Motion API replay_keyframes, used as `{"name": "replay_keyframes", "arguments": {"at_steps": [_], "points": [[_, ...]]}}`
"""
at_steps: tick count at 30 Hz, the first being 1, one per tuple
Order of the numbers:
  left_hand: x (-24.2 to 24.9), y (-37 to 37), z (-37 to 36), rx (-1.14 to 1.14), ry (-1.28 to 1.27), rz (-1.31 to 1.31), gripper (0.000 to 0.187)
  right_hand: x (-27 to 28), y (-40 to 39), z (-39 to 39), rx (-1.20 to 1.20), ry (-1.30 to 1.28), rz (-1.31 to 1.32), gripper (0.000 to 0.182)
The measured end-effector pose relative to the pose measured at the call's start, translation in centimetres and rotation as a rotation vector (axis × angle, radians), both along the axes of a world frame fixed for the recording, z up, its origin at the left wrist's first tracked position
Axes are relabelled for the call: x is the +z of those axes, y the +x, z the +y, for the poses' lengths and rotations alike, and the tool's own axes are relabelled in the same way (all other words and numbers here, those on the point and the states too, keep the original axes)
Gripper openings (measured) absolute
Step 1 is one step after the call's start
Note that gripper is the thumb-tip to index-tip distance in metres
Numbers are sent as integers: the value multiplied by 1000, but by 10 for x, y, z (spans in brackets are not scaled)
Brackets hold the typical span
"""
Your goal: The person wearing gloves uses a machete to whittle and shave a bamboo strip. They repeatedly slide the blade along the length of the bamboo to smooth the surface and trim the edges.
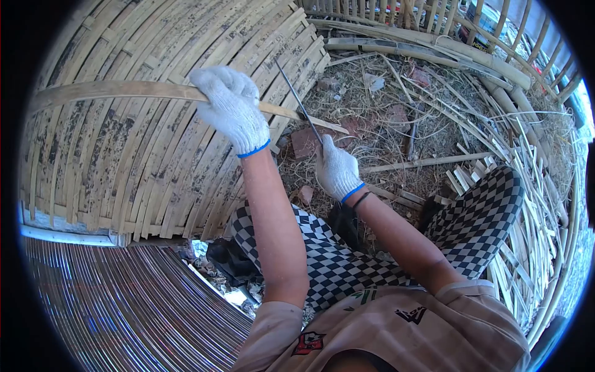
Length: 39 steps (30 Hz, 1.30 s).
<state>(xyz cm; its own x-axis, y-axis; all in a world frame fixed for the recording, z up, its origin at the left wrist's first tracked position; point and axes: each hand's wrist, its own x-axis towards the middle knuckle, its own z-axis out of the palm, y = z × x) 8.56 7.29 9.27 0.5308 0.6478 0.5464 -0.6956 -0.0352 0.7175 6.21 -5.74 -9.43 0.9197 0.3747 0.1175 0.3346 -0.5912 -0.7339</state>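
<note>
Long flat bamboo strip point(124, 90), pale tan, slightly bowed, running from far left across the woven bamboo panel point(111, 161) to a tapered tip near the brick point(305, 142). My left hand point(232, 108), in a white knit glove with a blue cuff, is clenched around the strip about mid-length, holding it up off the ground. My right hand point(336, 168), same glove, grips the handle of a thin dark knife point(299, 102); the blade slants up-left and crosses the strip just right of my left hand, apparently touching it. Below are my checkered trousers point(347, 260), knees apart. Loose bamboo slivers point(527, 204) and dry straw litter the ground at right; bamboo poles point(434, 49) lie along the top.
</note>
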Motion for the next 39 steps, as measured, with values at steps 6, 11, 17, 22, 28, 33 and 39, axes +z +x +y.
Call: {"name": "replay_keyframes", "arguments": {"at_steps": [6,11,17,22,28,33,39], "points": [[-41,18,3,145,-125,-243,62,16,-4,-18,17,106,167,29],[-77,39,-8,50,-63,-227,57,-24,-16,-67,-62,126,185,29],[-83,41,-13,23,10,64,47,-93,-29,-118,-159,-23,337,32],[-72,42,-19,-30,-107,59,39,-153,-9,-122,-151,9,373,30],[-74,52,-21,-91,-115,109,31,-193,0,-115,-61,-18,240,31],[-118,72,-13,163,234,442,36,-202,-1,-112,-67,42,536,28],[-109,63,-22,178,220,365,36,-223,6,-113,-88,-13,567,31]]}}
